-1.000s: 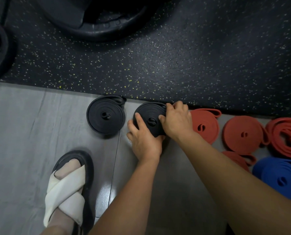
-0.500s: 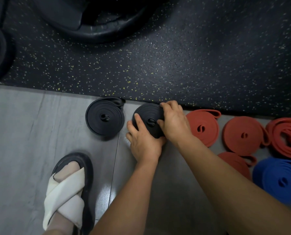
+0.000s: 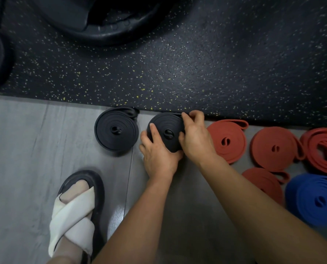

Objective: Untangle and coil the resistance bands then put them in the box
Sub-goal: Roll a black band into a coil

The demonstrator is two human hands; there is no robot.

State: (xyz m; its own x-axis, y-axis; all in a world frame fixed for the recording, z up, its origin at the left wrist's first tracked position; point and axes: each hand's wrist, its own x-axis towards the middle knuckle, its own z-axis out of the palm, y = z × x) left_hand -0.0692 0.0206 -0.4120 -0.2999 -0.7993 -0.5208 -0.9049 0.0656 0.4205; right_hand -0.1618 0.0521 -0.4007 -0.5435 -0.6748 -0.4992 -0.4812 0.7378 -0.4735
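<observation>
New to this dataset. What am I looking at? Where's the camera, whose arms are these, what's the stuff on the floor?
There is no machine here: a person works with two bare hands. The one picture comes from a wide-angle camera worn on the head and looking down, so the arms enter from the bottom. The left hand and the right hand both grip one coiled black band at the edge of the speckled black mat. To its left, a second black coil lies on the grey floor. To the right lie red coils, one of them looser, and a blue coil. A sandalled foot shows at lower left and a weight plate at the top. No box is in view.
</observation>
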